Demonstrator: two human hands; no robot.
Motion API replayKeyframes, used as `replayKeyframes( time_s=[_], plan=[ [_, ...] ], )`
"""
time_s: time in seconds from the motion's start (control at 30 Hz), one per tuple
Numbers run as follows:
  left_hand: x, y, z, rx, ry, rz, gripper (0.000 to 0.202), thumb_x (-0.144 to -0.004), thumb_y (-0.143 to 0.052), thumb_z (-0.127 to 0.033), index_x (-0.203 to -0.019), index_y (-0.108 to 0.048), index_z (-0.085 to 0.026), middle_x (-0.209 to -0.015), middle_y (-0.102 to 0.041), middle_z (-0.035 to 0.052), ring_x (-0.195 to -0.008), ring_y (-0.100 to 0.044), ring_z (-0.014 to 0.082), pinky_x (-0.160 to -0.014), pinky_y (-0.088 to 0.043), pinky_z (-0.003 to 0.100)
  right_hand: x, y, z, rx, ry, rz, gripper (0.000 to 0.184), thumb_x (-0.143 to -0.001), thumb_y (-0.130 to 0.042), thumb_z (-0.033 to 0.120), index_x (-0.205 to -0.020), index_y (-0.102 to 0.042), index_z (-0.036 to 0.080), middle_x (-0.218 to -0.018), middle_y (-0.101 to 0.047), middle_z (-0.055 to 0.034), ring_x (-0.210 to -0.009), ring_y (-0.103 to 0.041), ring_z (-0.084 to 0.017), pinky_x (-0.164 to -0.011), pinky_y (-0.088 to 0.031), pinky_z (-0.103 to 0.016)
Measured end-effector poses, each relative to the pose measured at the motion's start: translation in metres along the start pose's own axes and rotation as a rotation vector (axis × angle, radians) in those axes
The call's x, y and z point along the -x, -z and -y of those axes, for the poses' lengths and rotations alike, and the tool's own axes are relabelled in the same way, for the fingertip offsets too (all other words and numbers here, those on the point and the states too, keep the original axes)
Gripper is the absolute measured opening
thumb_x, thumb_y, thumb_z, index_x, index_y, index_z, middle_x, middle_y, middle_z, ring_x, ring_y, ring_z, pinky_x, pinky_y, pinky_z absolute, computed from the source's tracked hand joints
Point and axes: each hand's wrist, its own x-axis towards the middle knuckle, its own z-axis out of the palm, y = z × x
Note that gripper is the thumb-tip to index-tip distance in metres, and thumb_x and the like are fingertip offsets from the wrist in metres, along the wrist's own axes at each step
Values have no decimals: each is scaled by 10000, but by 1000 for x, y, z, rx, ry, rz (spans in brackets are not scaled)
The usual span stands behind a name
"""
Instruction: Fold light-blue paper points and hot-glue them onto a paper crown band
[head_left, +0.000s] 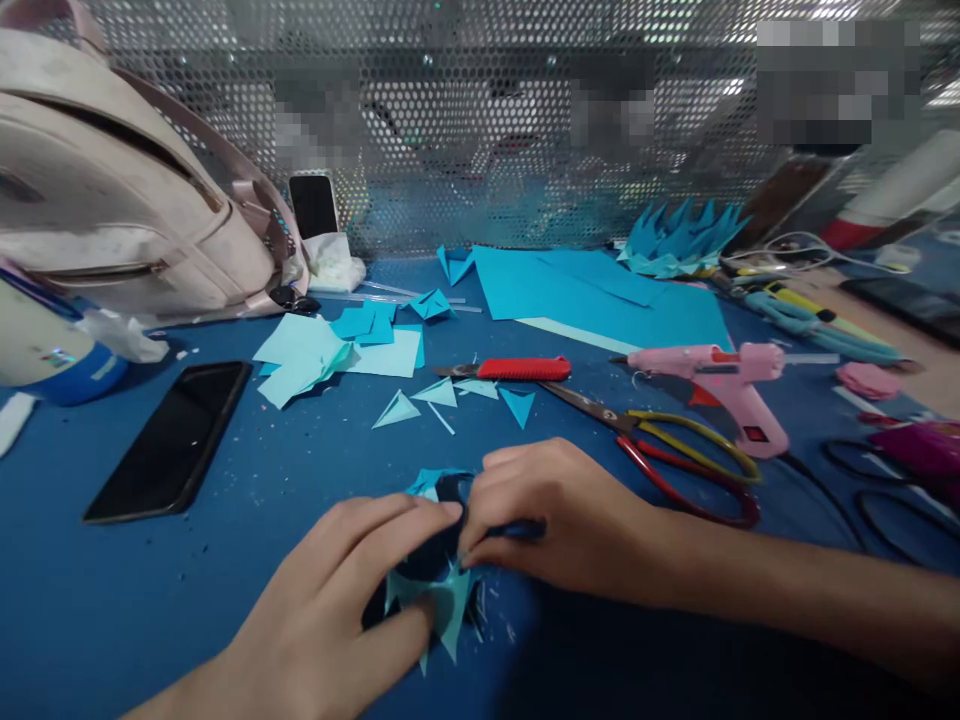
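A small ring of folded teal and blue paper points (451, 608) lies on the blue table in front of me, partly covered by my hands. My left hand (349, 590) is closed around its left side, thumb at the near edge and fingers over the top. At the ring's right side, my right hand (551, 515) pinches with thumb and fingertips; whatever lies between them is hidden. Just beyond are small folded paper triangles (397, 409), a red utility knife (523, 369) and scissors (637, 425) with one yellow and one red handle.
A pink glue gun (720, 372) lies at right, its cord trailing. Behind are blue paper sheets (570, 290) and a spiky blue paper piece (679, 240). Pale paper squares (304, 350), a phone (172, 440) and a backpack (135, 190) are at left. A perforated metal panel (465, 130) stands behind.
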Motion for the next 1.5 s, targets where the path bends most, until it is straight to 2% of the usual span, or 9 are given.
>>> replayKeyframes(
  time_s=[0.13, 0.3, 0.4, 0.57, 0.73, 0.87, 1.13, 1.37, 1.5],
  plan=[
    [-5, 1, -3, -21, -42, -48, 521, -803, -572, -149, -1302, -496, -276, -1118, -731, 10, -1015, -683, 214, -849, -584, 279, 0, 1, 1, 0, -27, 3, 65, -843, -710, 203, -805, -749, 238, -769, -737, 28, -716, -607, -119, -630, -391, -213],
    [-10, 0, -5, -45, -31, -97, 421, -815, -547, -153, -1225, -530, -246, -1046, -751, 16, -936, -697, 196, -798, -597, 252, -1, 2, 2, -14, -38, 12, 54, -839, -723, 228, -789, -744, 231, -746, -725, 17, -709, -600, -125, -615, -380, -220],
    [-10, 1, -4, -82, -86, -67, 322, -846, -558, -184, -1157, -584, -260, -1076, -746, 12, -964, -692, 195, -819, -590, 252, -1, 2, 2, -14, -43, 38, 36, -830, -733, 214, -799, -744, 228, -756, -728, 20, -715, -600, -121, -625, -381, -219],
    [-3, 1, 2, -162, -135, 24, 173, -869, -564, -257, -987, -679, -309, -1226, -683, -11, -1072, -647, 232, -879, -571, 321, -2, 4, 1, -23, -60, 70, 27, -826, -739, 223, -804, -754, 225, -776, -733, 9, -738, -612, -132, -641, -391, -224],
    [-1, 0, 3, -161, -121, 18, 111, -862, -577, -228, -816, -673, -259, -1337, -589, 40, -1158, -565, 286, -908, -523, 424, -3, 4, 1, -30, -74, 81, 50, -836, -726, 225, -808, -765, 239, -812, -747, 12, -757, -620, -134, -668, -410, -225],
    [-5, 1, -3, -130, -64, 29, 60, -876, -618, -248, -897, -675, -248, -1370, -534, 86, -1201, -501, 312, -919, -482, 478, -3, 3, 2, -32, -79, 79, 51, -814, -744, 205, -818, -774, 245, -814, -751, 22, -768, -621, -134, -690, -419, -224],
    [-11, -3, -7, 39, 83, 60, 106, -830, -640, -176, -869, -676, -268, -1392, -491, 40, -1240, -426, 321, -949, -451, 497, -5, 5, 3, -37, -72, 113, 96, -816, -725, 172, -837, -781, 246, -793, -744, 21, -781, -611, -137, -692, -415, -223],
    [-10, -3, -7, 64, 89, 60, 110, -841, -620, -150, -828, -660, -252, -1381, -488, 53, -1228, -424, 327, -928, -451, 513, -6, 8, 0, -89, -60, 130, 69, -798, -737, 169, -813, -780, 222, -718, -707, 6, -688, -576, -119, -618, -394, -214],
    [-11, -2, -8, 88, 106, 68, 107, -850, -609, -147, -829, -647, -245, -1379, -487, 65, -1242, -422, 328, -934, -449, 505, -5, 6, -3, -142, -71, 96, 33, -799, -738, 193, -786, -767, 190, -669, -670, 7, -644, -544, -105, -603, -392, -200]
  ],
)
